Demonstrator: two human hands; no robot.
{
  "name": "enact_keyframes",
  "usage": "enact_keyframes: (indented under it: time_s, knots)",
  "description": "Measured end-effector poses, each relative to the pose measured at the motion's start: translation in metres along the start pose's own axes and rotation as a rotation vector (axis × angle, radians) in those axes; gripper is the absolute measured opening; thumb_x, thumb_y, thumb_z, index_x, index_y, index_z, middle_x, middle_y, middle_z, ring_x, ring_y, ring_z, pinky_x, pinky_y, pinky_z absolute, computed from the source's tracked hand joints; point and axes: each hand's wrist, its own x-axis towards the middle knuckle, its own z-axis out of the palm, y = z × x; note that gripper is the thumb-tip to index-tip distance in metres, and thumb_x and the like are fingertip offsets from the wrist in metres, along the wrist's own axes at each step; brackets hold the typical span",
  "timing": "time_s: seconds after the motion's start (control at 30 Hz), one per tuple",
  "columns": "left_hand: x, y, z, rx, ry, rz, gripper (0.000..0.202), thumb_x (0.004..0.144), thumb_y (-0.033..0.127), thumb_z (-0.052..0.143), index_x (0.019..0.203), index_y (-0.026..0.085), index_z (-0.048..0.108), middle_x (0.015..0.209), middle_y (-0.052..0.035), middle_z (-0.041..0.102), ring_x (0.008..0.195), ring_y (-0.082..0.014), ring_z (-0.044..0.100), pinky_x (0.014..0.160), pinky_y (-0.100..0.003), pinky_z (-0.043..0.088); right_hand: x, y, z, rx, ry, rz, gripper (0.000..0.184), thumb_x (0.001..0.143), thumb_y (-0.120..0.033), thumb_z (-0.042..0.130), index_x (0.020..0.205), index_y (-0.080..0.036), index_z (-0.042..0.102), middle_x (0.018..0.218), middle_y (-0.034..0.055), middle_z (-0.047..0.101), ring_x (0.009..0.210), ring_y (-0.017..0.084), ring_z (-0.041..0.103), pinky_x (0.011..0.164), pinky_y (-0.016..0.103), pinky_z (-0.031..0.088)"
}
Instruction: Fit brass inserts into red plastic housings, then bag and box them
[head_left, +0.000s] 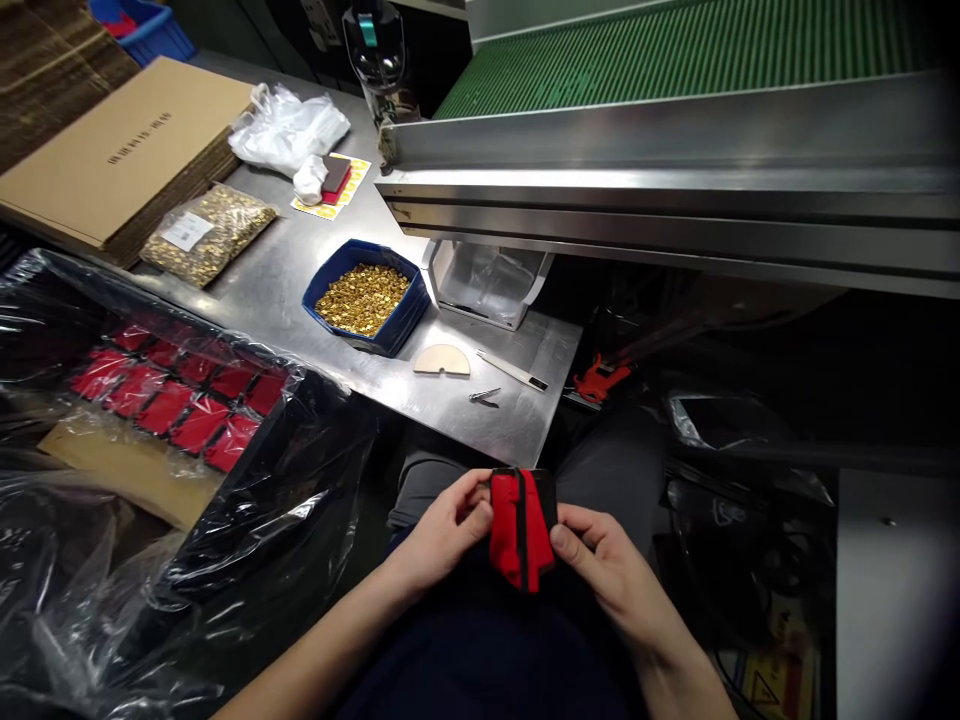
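Note:
Over my lap I hold a small red and black pouch [506, 530], its exact kind unclear, with a black strip running down its red face. My left hand [456, 522] pinches its left edge between thumb and fingers. The right edge is gripped by my right hand [600, 555], thumb on top. Ahead on the metal table lie a small pair of tweezers or snips [484, 396], a white and black stick-like tool [513, 370] and a pale half-round piece [442, 360]. A blue bin [401, 325] behind them contains many small gold-coloured metal parts [363, 300].
A conveyor with a green belt [675, 50] and metal frame juts over the table [277, 315] from the right. Left of me, a plastic-lined box [300, 450] contains several red pieces [165, 405]. Flat cardboard [142, 140], a bag of gold parts [206, 230] and a clear bin [487, 280] stand farther back.

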Motion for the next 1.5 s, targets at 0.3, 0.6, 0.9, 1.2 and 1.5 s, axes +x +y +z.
enact_keyframes:
  time_s: [0.3,0.6,0.9,1.2,1.5]
  knots:
    - [-0.007,0.001,-0.018,-0.803,-0.191,0.069,0.074,0.091,0.071,0.053,0.15,0.029,0.043,0.137,-0.0145,0.065,0.128,-0.0342,0.059,0.106,-0.051,0.045,0.042,0.03,0.028,-0.218,-0.199,0.082,0.056,0.095,-0.065,0.053,0.086,-0.013,0.074,0.074,0.0078,0.071,0.066,0.016,0.066,0.064,0.027,0.051]
    - [-0.03,-0.005,-0.042,-0.931,-0.168,0.043,0.063,0.095,0.062,0.052,0.15,0.035,0.04,0.151,-0.0153,0.052,0.14,-0.0439,0.046,0.113,-0.065,0.029,0.123,-0.038,-0.012,-0.888,0.418,-0.25,0.021,0.098,-0.035,0.049,0.106,-0.023,0.063,0.106,0.0059,0.068,0.092,0.021,0.062,0.085,0.035,0.047]
    - [-0.038,-0.016,-0.024,-0.779,-0.061,-0.121,0.071,0.101,0.061,0.038,0.155,0.018,0.022,0.131,-0.0274,0.064,0.116,-0.0369,0.068,0.104,-0.049,0.041,0.201,-0.064,0.005,-1.383,0.462,-0.41,0.02,0.097,-0.029,0.052,0.109,-0.02,0.064,0.11,0.0121,0.065,0.106,0.03,0.055,0.093,0.041,0.042]
    - [-0.038,-0.016,-0.023,-0.803,0.029,-0.18,0.059,0.101,0.063,0.035,0.144,0.023,0.037,0.126,-0.0212,0.068,0.106,-0.0385,0.072,0.092,-0.052,0.05,0.242,-0.051,0.046,-1.413,0.273,-0.449,0.025,0.092,-0.025,0.063,0.115,-0.015,0.06,0.133,0.0189,0.058,0.127,0.032,0.045,0.108,0.047,0.034]
    - [-0.033,-0.017,-0.025,-0.77,0.098,-0.194,0.056,0.099,0.063,0.04,0.135,0.021,0.045,0.116,-0.02,0.072,0.089,-0.0342,0.076,0.077,-0.04,0.056,0.138,-0.04,0.013,-0.891,0.26,-0.254,0.037,0.105,-0.043,0.032,0.131,-0.018,0.037,0.107,0.013,0.073,0.085,0.022,0.073,0.074,0.037,0.059]
